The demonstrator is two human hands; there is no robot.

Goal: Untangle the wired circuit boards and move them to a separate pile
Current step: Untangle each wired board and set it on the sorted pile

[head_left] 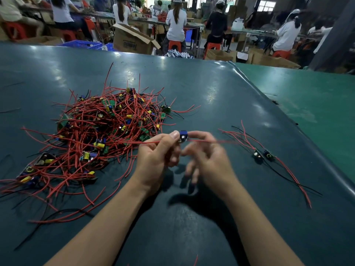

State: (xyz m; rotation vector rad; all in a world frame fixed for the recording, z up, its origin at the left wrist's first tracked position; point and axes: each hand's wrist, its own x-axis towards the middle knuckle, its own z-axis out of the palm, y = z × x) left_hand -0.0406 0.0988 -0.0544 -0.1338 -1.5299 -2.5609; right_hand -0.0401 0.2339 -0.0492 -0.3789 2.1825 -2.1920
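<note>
Left hand [155,156] pinches a little circuit board [183,136] up off the table [192,83], red wire [221,141] running out both sides. Right hand [207,156] is blurry, fingers loosely curled beside the board, can't tell if it's gripping. Bare glossy mat in front, the table's right edge close by. Tangled pile [92,135] sits left, two sorted boards [263,154] right

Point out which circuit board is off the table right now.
The blue-topped board pinched between the left hand and right hand; every other board lies in the tangled pile or the pair at right.
</note>
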